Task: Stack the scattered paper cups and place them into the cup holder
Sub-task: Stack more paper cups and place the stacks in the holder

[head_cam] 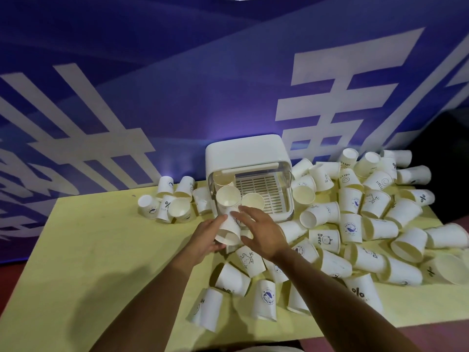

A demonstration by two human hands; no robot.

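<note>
Head view: left hand (206, 236) fingers wrap a short stack (229, 224) of cups from below, tilting its mouth toward the holder (250, 174), probably to slide it in. Right hand (261, 231) fingers are spread, apart, resting over the stack's side, likely steadying it. The stack sits just before the holder's open front, beside cups already inside. Loose cups (375, 224) litter the table (101, 237), mostly right.

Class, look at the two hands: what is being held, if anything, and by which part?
A short stack of white paper cups, tilted toward the holder. The left hand grips its lower side wall; the right hand rests open against the other side.
</note>
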